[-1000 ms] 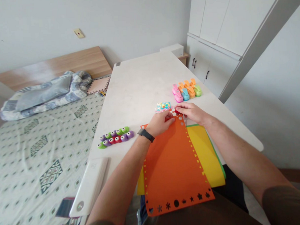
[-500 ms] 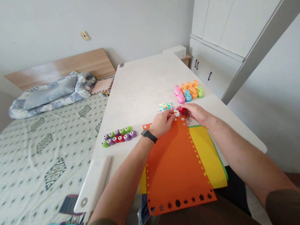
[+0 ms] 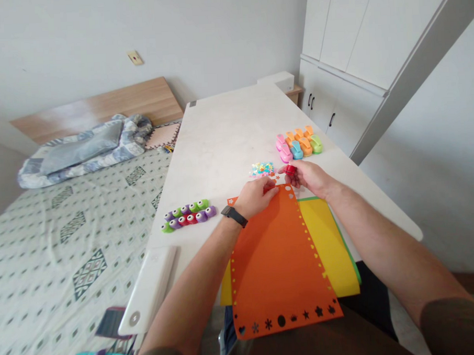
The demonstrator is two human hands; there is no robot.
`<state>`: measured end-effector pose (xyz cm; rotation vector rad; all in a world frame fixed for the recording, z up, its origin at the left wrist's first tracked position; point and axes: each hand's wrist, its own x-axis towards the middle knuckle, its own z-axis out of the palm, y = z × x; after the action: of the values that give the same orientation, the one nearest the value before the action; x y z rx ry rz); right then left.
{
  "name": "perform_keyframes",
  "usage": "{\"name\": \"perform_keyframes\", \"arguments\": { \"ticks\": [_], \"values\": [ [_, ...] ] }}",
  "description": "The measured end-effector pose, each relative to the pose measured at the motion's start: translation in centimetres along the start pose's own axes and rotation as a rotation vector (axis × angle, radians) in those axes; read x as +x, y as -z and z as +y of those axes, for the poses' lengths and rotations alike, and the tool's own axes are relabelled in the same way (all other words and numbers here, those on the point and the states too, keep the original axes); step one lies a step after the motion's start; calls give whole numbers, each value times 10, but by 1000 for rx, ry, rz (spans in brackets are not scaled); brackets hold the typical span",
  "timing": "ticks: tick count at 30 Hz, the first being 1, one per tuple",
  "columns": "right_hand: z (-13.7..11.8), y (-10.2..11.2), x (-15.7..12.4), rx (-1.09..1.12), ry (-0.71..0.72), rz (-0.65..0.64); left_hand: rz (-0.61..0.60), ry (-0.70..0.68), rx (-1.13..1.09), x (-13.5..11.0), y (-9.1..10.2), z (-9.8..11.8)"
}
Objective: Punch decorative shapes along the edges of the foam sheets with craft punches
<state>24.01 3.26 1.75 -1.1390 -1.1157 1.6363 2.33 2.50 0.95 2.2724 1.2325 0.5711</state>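
An orange sheet of paper [image 3: 272,259] lies in front of me, with shapes punched along its near edge and small holes down both sides. My left hand [image 3: 257,196] is closed at the sheet's far edge, fingers curled and thumb resting on top. Just to its right, my right hand [image 3: 310,178] grips a small red craft punch [image 3: 290,170] beside the sheet's far right corner. A few cut-outs lie close to both hands. Under the orange sheet is yellow paper [image 3: 328,247], with a green edge showing beneath.
Colourful paper bits [image 3: 262,168] lie beyond my hands. Larger lever punches [image 3: 297,149] are grouped at the back right. Small punches [image 3: 187,216] in green, purple and red stand in rows at the left, on the white table [image 3: 223,131]. A white case [image 3: 149,288] sits at the left edge.
The red punch in my right hand has shifted slightly right, off the sheet's edge. My left thumb has moved lower onto the orange paper.
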Motion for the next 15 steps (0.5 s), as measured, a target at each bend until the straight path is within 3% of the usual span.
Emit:
{"name": "perform_keyframes", "arguments": {
  "ticks": [8, 15],
  "values": [
    [-2, 0, 1, -3, 35, 71, -43, -84, 35, -12, 12, 9],
    [-4, -3, -3, 8, 32, 73, 0, -70, 62, -21, 21, 13]
  ]
}}
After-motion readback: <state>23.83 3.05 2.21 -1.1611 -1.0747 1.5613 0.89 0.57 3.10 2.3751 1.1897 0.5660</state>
